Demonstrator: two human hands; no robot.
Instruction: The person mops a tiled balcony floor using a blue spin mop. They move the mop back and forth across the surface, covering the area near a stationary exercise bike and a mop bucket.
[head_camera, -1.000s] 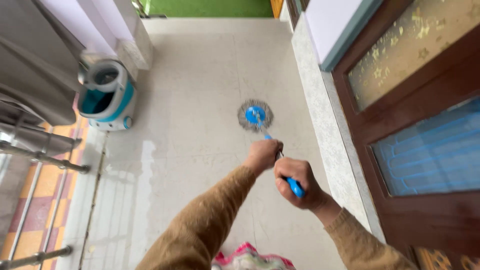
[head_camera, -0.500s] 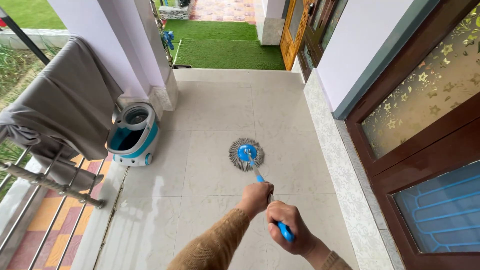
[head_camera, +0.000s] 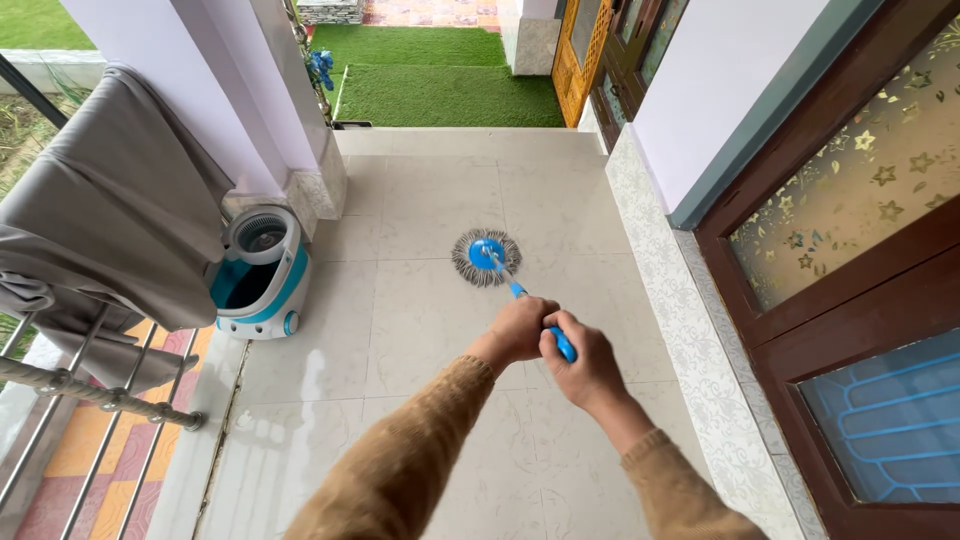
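Observation:
A spin mop with a round grey head and blue hub (head_camera: 485, 256) rests on the pale tiled floor ahead of me. Its metal handle with a blue grip (head_camera: 563, 346) runs back to my hands. My left hand (head_camera: 520, 328) is closed around the handle, just in front of my right hand (head_camera: 582, 364), which grips the blue end. Both arms wear brown sleeves.
A white and teal mop bucket (head_camera: 258, 272) stands at the left by a pillar (head_camera: 200, 90). A grey cloth (head_camera: 110, 230) hangs over a metal railing (head_camera: 90, 395). A brown door with patterned glass (head_camera: 850, 230) lines the right. Green turf (head_camera: 440, 85) lies beyond.
The mop head has slid farther from me over the tiles. My arms have stretched forward and my hands have come closer together. The view has tilted up from the floor.

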